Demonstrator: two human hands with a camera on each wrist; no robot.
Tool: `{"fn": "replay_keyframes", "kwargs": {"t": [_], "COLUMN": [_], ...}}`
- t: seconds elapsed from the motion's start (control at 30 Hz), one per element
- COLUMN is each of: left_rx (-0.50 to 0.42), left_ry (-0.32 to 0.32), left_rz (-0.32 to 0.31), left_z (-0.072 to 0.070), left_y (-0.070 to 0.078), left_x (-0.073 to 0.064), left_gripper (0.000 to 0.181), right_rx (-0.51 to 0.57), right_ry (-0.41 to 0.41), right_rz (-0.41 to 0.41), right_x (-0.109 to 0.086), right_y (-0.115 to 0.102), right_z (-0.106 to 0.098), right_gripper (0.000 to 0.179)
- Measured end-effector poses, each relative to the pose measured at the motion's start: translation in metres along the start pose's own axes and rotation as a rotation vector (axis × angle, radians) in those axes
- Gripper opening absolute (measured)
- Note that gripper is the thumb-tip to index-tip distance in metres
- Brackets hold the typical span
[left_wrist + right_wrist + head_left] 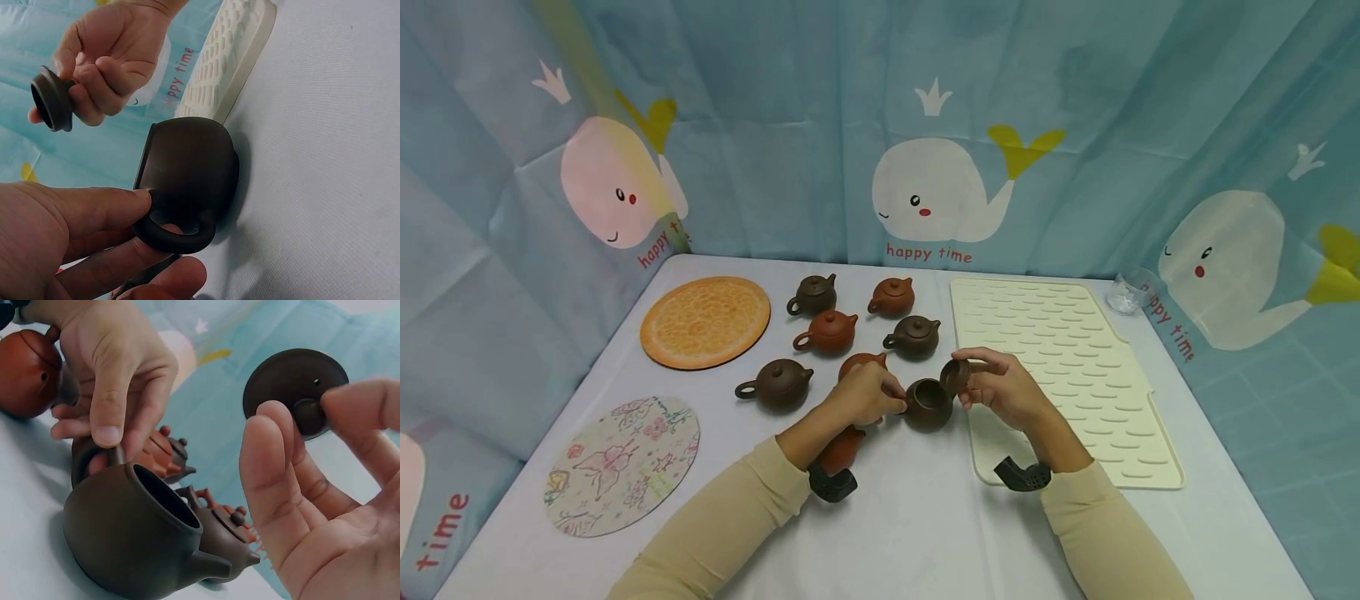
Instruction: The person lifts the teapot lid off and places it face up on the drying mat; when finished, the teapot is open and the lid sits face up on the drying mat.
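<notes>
A dark brown teapot (928, 417) stands on the white cloth with its round mouth uncovered. My left hand (867, 393) pinches its looped handle (178, 240) between thumb and fingers. The teapot's spout (212, 565) points toward my right side. In my right hand (1009, 392) is the dark lid (281, 384), gripped by its knob and held up beside the mouth, apart from it. The lid's hollow underside (47, 103) shows in the left wrist view. Two reddish teapots lie close to my left hand, one behind it (852, 363) and one partly hidden by the wrist (841, 452).
Several more lidded teapots, dark (781, 385) and reddish (833, 332), stand at centre left. A cream ridged mat (1060, 375) lies on the right, a clear glass (1126, 296) behind it. Two round mats, orange (706, 321) and flowered (625, 467), lie left. A curtain (820, 125) hangs behind.
</notes>
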State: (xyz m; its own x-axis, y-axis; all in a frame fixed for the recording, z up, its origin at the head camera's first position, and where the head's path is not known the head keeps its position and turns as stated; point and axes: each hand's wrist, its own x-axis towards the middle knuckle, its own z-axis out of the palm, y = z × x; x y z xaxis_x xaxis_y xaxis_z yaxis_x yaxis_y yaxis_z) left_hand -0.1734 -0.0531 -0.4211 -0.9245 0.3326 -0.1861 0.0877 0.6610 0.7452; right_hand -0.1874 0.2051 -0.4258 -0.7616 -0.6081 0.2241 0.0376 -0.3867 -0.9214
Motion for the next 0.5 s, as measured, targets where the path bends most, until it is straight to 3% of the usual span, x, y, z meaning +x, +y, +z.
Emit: {"fn": "replay_keyframes", "kwargs": {"t": [0.2,0.33,0.5], "left_rx": [0.007,0.002,0.010], "left_ry": [-0.001,0.004,-0.001], "left_rz": [0.006,0.016,0.021], "left_z": [-0.002,-0.001,0.000], "left_y": [0.001,0.001,0.003], "left_x": [-0.001,-0.002,0.000], "left_gripper": [0.008,0.007,0.007], "right_rx": [0.064,-0.003,-0.114], "right_ry": [-0.032,0.030,0.071], "right_rz": [-0.034,-0.018,-0.012], "right_x": [-0.003,-0.008,-0.018], "right_y": [-0.006,-0.015,-0.033], "right_z": [0.002,0.004,0.005], "right_gripper": [0.033,0.027,0.042]}}
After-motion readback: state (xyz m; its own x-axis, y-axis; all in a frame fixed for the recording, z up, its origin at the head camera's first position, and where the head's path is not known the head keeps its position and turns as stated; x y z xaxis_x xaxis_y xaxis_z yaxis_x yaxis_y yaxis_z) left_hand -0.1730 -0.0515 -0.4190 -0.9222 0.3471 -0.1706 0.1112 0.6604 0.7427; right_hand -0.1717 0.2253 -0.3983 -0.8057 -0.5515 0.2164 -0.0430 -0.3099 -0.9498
